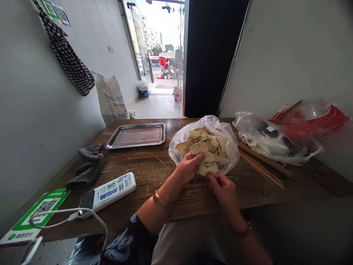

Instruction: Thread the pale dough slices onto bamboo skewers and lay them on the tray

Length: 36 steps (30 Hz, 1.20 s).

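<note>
"Since both hands met at one spot, what did they hold?"

"Some thin, flat, pale yellow slices [199,148], one below another, above the near side of a clear plastic bag [233,156]. The left hand [188,165] had closed fingers on them, its thumb pressed against them, probably to stop them slipping."

"And the right hand [224,187]?"

"Its fingertips were pinched together at the bottom edge of the lowest slice, seemingly to steady it; whether anything slim lay between them, I couldn't tell."

"Why was the bag so close?"

"It sat on the dark wooden table [154,176], nearer the middle than either side edge, its mouth spread wide so the slices inside lay within easy reach. Thin brown sticks [261,169] lay just right of it, slanting toward the near edge, handy to the right hand."

"What lay farther out?"

"A rectangular silver metal tray [135,135] lay flat by the far edge, clear of the elbows. A crumpled dark grey cloth [89,165] lay near the left edge, and a green-and-white printed card [42,206] at the near left corner."
</note>
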Available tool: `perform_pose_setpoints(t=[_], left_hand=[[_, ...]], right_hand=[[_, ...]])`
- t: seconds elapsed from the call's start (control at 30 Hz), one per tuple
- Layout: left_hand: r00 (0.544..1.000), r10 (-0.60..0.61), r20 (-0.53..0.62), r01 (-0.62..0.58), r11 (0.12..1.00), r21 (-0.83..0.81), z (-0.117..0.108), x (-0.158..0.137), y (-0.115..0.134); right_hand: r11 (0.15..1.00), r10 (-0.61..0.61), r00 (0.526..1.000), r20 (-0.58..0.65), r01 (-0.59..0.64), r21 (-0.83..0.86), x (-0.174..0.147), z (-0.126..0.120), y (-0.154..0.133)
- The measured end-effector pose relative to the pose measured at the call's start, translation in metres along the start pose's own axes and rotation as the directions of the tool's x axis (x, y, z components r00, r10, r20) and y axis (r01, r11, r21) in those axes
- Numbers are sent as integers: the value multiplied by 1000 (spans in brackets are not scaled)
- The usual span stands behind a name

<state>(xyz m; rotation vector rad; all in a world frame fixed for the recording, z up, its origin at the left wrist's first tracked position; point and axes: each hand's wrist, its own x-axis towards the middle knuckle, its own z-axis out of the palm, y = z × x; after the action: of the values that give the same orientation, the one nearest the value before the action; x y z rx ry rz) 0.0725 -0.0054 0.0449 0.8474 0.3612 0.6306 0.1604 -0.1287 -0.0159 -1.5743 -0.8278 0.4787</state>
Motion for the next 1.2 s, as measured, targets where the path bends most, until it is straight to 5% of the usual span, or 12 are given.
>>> perform_pose_setpoints(t=[0.27, 0.47, 0.6, 0.77, 0.83, 0.97, 1.2], left_hand=[[992, 107, -64, -102, 992, 68, -14, 6, 13], [929, 340, -147, -256, 876, 410, -26, 10, 28], [873, 478, -95, -246, 601, 760, -34, 14, 30], [856, 501, 126, -121, -42, 992, -35, 16, 22], [877, 450, 169, -78, -215, 974, -33, 15, 19], [887, 428, 175, -32, -322, 946, -30, 16, 15], [881, 433, 191, -65, -290, 955, -29, 19, 9]], right_hand=[[999, 21, 998, -65, -19, 39, -3, -8, -5], [997, 56, 987, -150, -47, 59, -4, -33, 3], [990, 66, 985, -160, -45, 133, -3, -39, 11], [994, 61, 993, -103, -52, 94, -3, -36, 13], [995, 63, 994, -93, -55, 82, -3, -35, 12], [993, 82, 994, -77, -75, 90, -3, -36, 8], [997, 63, 997, -36, -61, 40, -3, -36, 4]])
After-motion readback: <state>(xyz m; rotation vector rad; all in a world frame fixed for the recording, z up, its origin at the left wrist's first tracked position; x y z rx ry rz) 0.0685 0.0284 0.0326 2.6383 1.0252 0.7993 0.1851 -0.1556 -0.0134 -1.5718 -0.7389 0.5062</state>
